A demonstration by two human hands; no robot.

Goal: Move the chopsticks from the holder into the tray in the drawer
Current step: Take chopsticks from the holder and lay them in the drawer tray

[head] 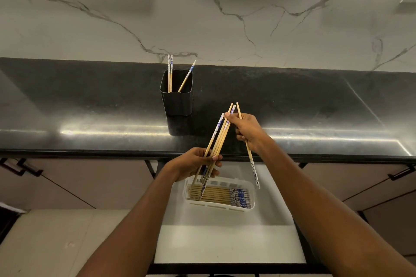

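Three chopsticks (170, 74) stand in the black holder (177, 101) on the dark counter (90, 108) — two upright at its left wall, one leaning toward its right corner. In front of the holder, the left hand (193, 165) curls around a slanted bundle (217, 141) of about four chopsticks. The right hand (249, 132) beside it pinches a single chopstick (252, 168), forefinger touching the bundle's top. Further in front of the holder, below counter level, the white tray (216, 206) in the open drawer (225, 243) holds a flat row of chopsticks (216, 194).
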